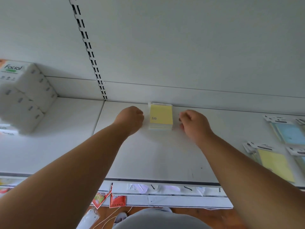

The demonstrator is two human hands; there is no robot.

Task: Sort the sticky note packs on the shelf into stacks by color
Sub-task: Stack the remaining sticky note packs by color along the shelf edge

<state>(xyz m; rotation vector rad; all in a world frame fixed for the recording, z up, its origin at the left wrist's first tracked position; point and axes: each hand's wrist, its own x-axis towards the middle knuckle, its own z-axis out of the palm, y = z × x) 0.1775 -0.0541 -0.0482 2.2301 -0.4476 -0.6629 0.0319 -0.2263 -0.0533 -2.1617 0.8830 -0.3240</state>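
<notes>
I look down at a white shelf (156,154) and I have both hands near its back wall. Between them stands a neat stack of yellow sticky note packs (160,117), pushed against the back of the shelf, with white header cards at the far end.

My left hand (131,119) is just beside the left edge of the stack. Its fingers are curled in, like a loose fist, and I see nothing inside this grip; I cannot tell if the knuckles really touch the stack. My right hand (193,123) is a little apart from the right edge of the stack. Its fingers are also curled and the thumb is bent toward them, and this grip holds nothing that I can see.

On the far right of the shelf lie more packs, not sorted: a blue pack (288,133) toward the back, and a yellow pack (277,164) nearer the front edge, each one with a white hanging card.

On the left side stands a big white bundle of facial tissue (24,95). Under the shelf hang some red sachets (117,201).
</notes>
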